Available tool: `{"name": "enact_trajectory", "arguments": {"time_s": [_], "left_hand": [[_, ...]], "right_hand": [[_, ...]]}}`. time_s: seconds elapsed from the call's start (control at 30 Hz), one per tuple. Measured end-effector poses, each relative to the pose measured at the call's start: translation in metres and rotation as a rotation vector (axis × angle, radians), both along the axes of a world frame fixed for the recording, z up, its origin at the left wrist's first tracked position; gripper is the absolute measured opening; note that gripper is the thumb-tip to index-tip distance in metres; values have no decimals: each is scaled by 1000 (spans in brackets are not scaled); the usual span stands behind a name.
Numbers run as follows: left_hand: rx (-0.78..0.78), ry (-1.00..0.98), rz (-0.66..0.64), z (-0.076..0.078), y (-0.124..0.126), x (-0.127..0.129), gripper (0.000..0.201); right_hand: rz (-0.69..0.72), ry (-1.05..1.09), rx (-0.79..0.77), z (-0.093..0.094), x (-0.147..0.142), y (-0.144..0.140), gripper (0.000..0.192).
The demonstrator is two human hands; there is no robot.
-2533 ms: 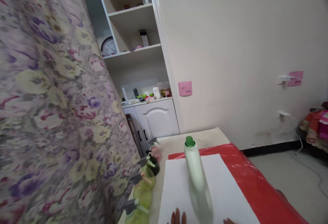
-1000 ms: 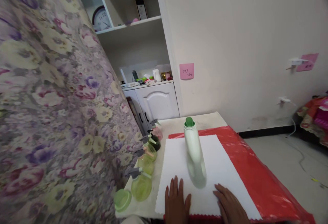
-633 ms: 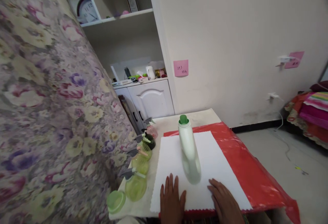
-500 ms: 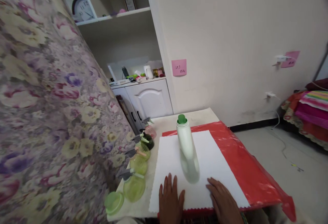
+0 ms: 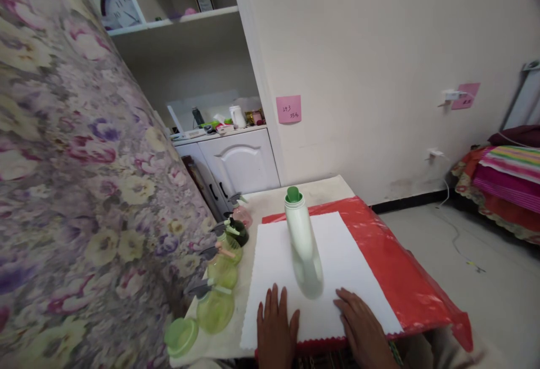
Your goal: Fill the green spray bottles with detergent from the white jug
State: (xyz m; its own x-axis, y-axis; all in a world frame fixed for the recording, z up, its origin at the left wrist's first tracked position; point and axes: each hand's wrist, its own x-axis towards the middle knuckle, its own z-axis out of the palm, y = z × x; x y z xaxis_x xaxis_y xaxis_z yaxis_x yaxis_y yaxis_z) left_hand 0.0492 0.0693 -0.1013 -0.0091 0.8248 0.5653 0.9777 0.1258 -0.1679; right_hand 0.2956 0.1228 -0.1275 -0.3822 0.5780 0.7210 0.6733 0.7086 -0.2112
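A pale green detergent bottle [image 5: 301, 234] stands uncapped on the white sheet [image 5: 346, 256], a green spout showing in its neck. Flat on the sheet's near left part lies my left hand [image 5: 276, 324], fingers stretched out and holding nothing. My right hand [image 5: 360, 321] rests on the near right part, its fingers extended and also without anything in them. Both hands are apart from the bottle, one on each side of its base. At the table's near left corner sits a green cap [image 5: 181, 336].
Several spray bottles, the nearest a yellow-green spray bottle [image 5: 215, 310], line the table's left edge. Red plastic [image 5: 392, 262] lies under the sheet and hangs over the right side. A floral curtain [image 5: 84, 189] borders the left; a white cabinet [image 5: 240, 163] stands behind.
The whole view has shifted slightly, with the scene moving a little to the left in the picture. Hands and bottle keep their places on the sheet.
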Motion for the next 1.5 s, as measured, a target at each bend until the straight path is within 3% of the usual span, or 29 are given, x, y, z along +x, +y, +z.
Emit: {"name": "enact_trajectory", "arguments": {"time_s": [0.33, 1.5], "left_hand": [[-55, -19, 11, 2, -1, 2, 48], [-70, -48, 10, 4, -5, 4, 49]], "right_hand": [[21, 14, -51, -15, 0, 2, 35], [30, -6, -39, -16, 1, 1, 37]]}}
